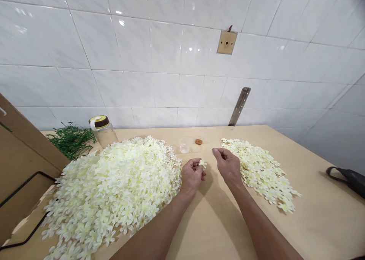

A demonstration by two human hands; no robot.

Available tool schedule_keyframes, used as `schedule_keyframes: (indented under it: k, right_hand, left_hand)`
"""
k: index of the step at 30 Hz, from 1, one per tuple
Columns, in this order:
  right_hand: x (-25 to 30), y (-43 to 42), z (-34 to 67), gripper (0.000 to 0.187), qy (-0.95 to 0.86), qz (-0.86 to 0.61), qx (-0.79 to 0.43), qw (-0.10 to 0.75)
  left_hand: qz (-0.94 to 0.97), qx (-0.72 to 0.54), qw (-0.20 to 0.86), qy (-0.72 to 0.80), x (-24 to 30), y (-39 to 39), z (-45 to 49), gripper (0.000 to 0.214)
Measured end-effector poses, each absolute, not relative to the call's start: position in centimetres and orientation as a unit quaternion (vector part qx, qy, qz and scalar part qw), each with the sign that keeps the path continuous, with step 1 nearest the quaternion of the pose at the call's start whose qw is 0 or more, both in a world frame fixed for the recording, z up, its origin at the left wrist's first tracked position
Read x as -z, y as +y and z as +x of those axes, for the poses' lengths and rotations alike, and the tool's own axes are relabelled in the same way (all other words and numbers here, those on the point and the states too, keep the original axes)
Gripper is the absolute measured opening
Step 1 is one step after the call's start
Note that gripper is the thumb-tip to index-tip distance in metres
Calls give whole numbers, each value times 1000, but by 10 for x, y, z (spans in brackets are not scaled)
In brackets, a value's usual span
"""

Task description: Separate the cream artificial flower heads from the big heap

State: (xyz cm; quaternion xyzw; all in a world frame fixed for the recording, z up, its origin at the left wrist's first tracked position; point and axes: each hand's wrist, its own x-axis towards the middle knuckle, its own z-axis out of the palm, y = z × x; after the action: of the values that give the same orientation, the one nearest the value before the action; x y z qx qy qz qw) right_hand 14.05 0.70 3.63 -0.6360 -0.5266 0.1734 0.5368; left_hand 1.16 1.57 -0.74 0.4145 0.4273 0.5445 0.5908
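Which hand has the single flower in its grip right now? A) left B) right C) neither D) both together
A: the left hand pinches a single pale flower at its fingertips, while the right hand is beside it, fingers curled, with no flower visible in it.

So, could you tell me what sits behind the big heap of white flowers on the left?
Behind the big heap stand a lidded jar and green stems. The heap hides the jar's base.
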Motion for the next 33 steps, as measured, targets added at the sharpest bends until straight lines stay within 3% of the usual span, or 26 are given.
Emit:
schedule_keyframes:
  k: [5,10,16,33]
  right_hand:
    - [-46,4,115,39,-635,-562,-226,480]
    - [-36,6,132,26,-643,-589,-122,474]
    - [-25,5,148,23,-697,-578,-134,402]
    - [-23,5,145,19,-700,-550,-133,436]
  left_hand:
    - [428,-552,592,401,6,14,11,21]
    - [424,-545,591,415,8,17,10,31]
    - [415,-552,605,396,5,18,7,31]
    - [381,-545,643,381,-2,15,4,36]
